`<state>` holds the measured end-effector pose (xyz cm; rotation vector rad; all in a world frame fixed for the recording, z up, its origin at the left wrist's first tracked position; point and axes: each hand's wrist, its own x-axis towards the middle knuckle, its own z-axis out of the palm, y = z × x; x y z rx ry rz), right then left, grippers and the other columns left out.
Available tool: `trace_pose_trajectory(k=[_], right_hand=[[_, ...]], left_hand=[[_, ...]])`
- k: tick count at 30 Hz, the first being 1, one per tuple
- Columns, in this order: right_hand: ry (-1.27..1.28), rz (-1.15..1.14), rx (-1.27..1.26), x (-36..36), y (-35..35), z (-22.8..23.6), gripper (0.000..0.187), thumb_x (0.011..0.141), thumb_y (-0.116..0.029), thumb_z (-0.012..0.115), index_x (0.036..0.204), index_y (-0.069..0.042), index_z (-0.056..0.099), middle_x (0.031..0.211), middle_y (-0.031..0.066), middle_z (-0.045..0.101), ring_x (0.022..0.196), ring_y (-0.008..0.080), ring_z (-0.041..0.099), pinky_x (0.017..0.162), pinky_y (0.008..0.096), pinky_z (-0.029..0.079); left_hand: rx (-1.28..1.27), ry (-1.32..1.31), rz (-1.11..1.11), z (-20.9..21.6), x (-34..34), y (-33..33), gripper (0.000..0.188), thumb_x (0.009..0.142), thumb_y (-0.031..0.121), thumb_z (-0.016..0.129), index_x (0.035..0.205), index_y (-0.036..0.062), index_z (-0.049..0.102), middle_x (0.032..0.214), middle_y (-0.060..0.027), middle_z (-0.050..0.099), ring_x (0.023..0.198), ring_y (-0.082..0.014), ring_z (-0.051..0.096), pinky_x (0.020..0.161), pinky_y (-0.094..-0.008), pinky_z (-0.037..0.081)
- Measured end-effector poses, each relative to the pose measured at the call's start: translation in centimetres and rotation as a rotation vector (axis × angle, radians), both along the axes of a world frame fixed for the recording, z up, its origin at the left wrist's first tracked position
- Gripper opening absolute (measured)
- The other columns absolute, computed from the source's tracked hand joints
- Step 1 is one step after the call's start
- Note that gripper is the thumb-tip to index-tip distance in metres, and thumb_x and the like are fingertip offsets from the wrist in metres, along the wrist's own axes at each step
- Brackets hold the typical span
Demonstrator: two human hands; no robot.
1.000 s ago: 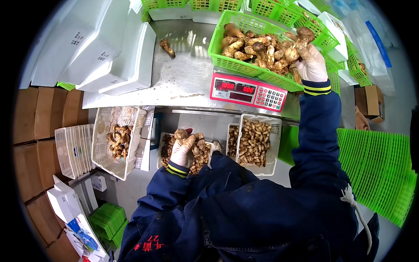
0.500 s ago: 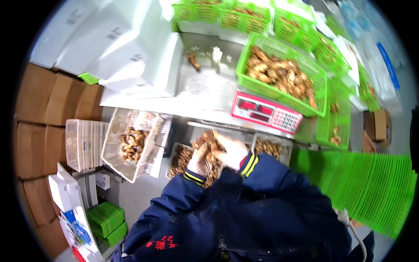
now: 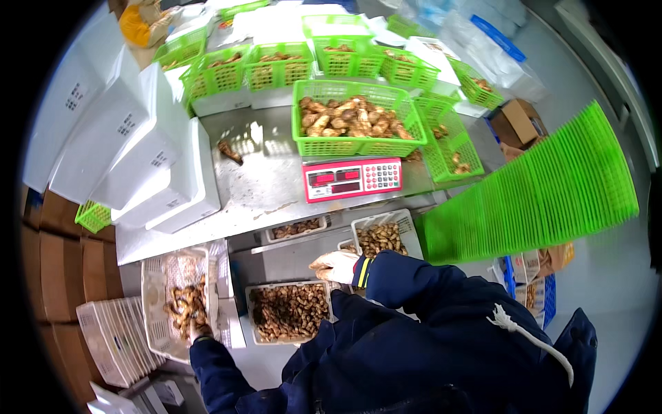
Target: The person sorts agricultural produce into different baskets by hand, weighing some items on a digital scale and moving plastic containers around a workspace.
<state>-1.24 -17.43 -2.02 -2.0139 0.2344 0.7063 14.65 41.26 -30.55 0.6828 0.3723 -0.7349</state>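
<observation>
Down at the near right corner of the left crate [image 3: 153, 293] goes the left hand [image 3: 201, 330], right by the mushrooms [image 3: 185, 307] piled there; its grip I can't tell. The right hand [image 3: 336, 266], gloved, hangs by the far right corner of the middle crate [image 3: 288, 283], fingers close together, any hold unclear. On the worktop [image 3: 258, 183], a scale [image 3: 353, 181] sits at the front edge, a full green basket [image 3: 358, 146] just behind its display.
</observation>
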Motion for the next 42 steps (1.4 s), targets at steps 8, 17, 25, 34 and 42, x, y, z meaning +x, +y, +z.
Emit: trace_pose_trajectory(k=[8,17,25,34,42], right_hand=[[-0.037,-0.367,0.426,-2.3,1.5,-0.5,0.046,0.090,-0.012,0.059,0.134,-0.002,0.049,0.114,0.0157,0.066,0.105,0.0213,0.063,0.091,0.0306,0.049],[0.121,-0.219,0.492,6.4,2.6,2.1,0.044,0.091,-0.014,0.059,0.131,0.000,0.049,0.099,0.0145,0.067,0.073,0.0137,0.060,0.060,0.0213,0.046],[0.333,0.188,0.426,10.9,15.1,0.7,0.032,0.094,-0.013,0.058,0.121,0.002,0.058,0.087,0.0133,0.069,0.061,0.0113,0.061,0.052,0.0200,0.045],[0.449,0.328,0.243,1.7,38.7,4.9,0.029,0.091,-0.026,0.064,0.088,0.003,0.067,0.066,0.0082,0.065,0.044,0.0122,0.053,0.041,0.0278,0.040],[0.389,0.653,0.505,0.2,48.5,6.3,0.054,0.086,0.004,0.052,0.139,0.003,0.042,0.117,0.0076,0.061,0.099,0.0094,0.058,0.086,0.0211,0.045]], left_hand=[[0.336,0.274,0.355,4.4,0.0,1.0,0.058,0.093,0.048,0.050,0.139,0.0139,0.045,0.145,-0.0059,0.042,0.134,-0.0256,0.038,0.106,-0.0435,0.037],[0.508,0.313,0.304,16.3,-18.3,-5.0,0.008,0.089,0.017,0.059,0.091,0.0101,0.057,0.078,-0.0021,0.060,0.065,-0.0157,0.059,0.055,-0.0316,0.045],[0.610,0.757,0.604,18.9,-40.1,-0.6,0.019,0.093,0.022,0.057,0.109,0.0128,0.051,0.101,-0.0077,0.069,0.087,-0.0224,0.069,0.070,-0.0370,0.052],[0.944,0.426,0.766,16.6,-42.3,20.8,0.056,0.083,0.008,0.064,0.130,-0.0005,0.035,0.096,-0.0125,0.066,0.077,-0.0194,0.064,0.062,-0.0314,0.050],[1.295,-0.103,1.023,29.4,-35.8,40.3,0.051,0.079,0.012,0.073,0.122,0.0003,0.049,0.099,-0.0080,0.061,0.087,-0.0146,0.059,0.077,-0.0293,0.051]])
